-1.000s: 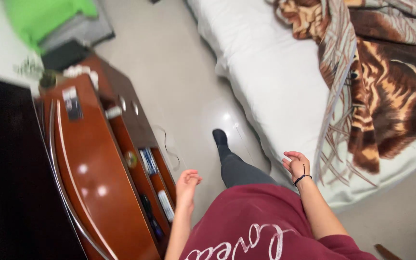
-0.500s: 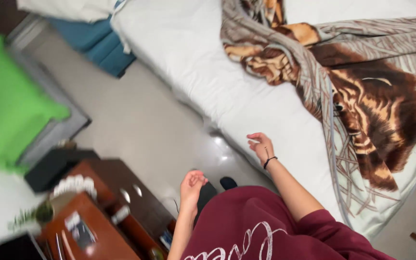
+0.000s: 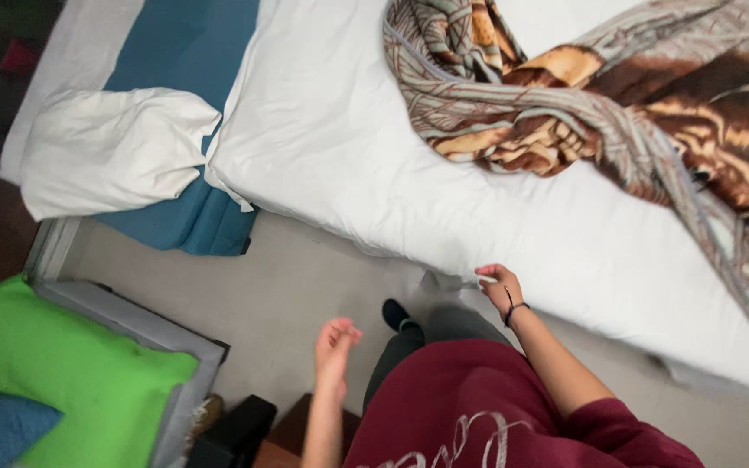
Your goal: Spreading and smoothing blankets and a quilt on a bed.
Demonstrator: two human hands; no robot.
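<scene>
Head: two hands (empty) (image 3: 333, 342) (image 3: 500, 288), one blanket (image 3: 600, 121).

Two bare hands show, the left hand (image 3: 335, 344) and the right hand (image 3: 499, 287), both empty with fingers loosely curled. One white mattress (image 3: 348, 147) carries one brown patterned blanket (image 3: 582, 113). One white pillow (image 3: 110, 152) lies on one blue sheet (image 3: 184, 52). One green cushion (image 3: 54, 373) sits nearby.

Green cushion (image 3: 62, 381), white pillow (image 3: 110, 147), tiger-print blanket (image 3: 617, 104).
</scene>
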